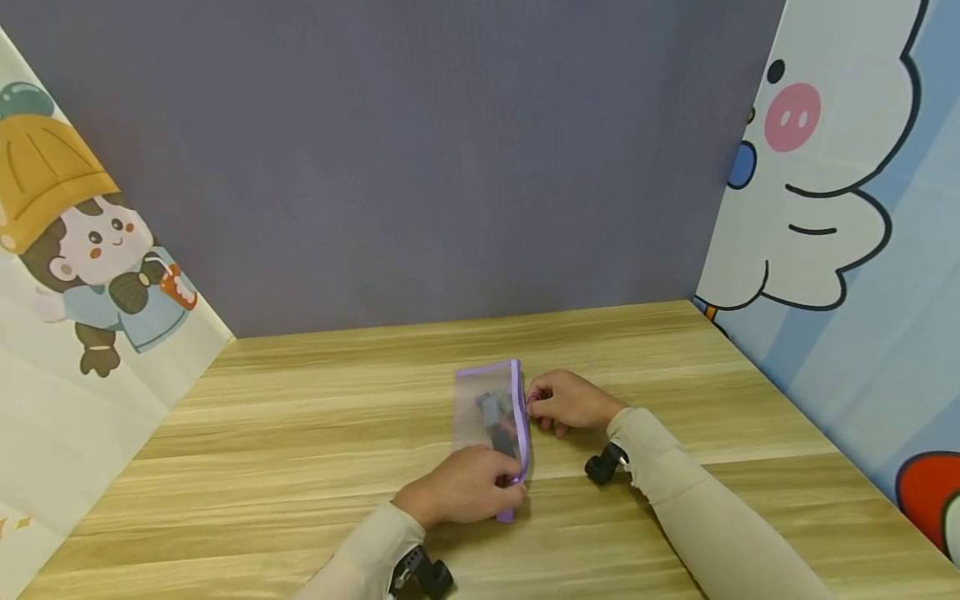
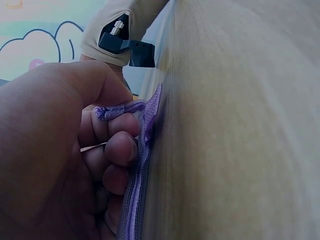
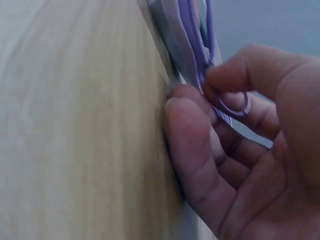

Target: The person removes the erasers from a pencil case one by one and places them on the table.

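Observation:
A see-through zip pouch [image 1: 467, 417] with purple edging lies on the table, its zipper edge [image 1: 517, 392] toward the right. Several small dark, grey and reddish items [image 1: 492, 412] show blurred through it; their kind is unclear. At the pouch's near end, my left hand [image 1: 467, 490] pinches the purple zipper edge between thumb and fingers. The left wrist view shows a purple end tab [image 2: 153, 107] and the zipper [image 2: 133, 205] along the fingertips. My right hand [image 1: 573, 402] pinches the zipper pull, whose purple loop [image 3: 242, 107] shows between its fingers.
The wood-grain table [image 1: 300, 450] extends around the pouch. A grey panel [image 1: 450, 167] stands behind it, with cartoon-printed walls at the left [image 1: 45, 433] and right [image 1: 825, 350]. Both wrists carry small black cameras.

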Action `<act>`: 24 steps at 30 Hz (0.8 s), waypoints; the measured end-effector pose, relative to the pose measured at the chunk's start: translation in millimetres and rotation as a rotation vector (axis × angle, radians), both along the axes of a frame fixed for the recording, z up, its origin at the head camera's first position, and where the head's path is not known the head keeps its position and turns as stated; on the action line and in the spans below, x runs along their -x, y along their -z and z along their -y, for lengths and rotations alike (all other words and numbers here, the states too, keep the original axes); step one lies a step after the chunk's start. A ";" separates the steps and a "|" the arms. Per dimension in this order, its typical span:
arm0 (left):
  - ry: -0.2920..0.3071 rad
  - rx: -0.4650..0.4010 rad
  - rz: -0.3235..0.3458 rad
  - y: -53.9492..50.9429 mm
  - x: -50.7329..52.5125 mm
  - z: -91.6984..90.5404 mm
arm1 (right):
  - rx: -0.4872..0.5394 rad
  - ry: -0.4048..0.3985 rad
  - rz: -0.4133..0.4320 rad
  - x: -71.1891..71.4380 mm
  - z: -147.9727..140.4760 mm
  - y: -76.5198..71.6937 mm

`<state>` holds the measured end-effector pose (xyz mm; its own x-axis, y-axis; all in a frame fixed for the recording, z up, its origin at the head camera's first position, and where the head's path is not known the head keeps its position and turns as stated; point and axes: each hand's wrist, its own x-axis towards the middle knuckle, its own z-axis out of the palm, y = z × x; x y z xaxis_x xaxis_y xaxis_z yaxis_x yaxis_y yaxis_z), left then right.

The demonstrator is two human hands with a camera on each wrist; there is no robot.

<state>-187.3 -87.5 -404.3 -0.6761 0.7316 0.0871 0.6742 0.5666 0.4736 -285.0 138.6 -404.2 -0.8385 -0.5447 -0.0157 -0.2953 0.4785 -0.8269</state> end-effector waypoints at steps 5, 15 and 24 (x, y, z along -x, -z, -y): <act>0.004 -0.007 0.017 0.2 0.1 0.3 | 0.002 0.026 -0.009 1.2 0.0 -0.2; 0.007 -0.007 0.025 0.3 0.2 0.1 | 0.005 0.033 -0.010 1.1 1.5 -1.1; 0.006 -0.003 0.014 0.5 0.5 0.0 | 0.002 0.041 -0.011 2.6 3.2 -3.0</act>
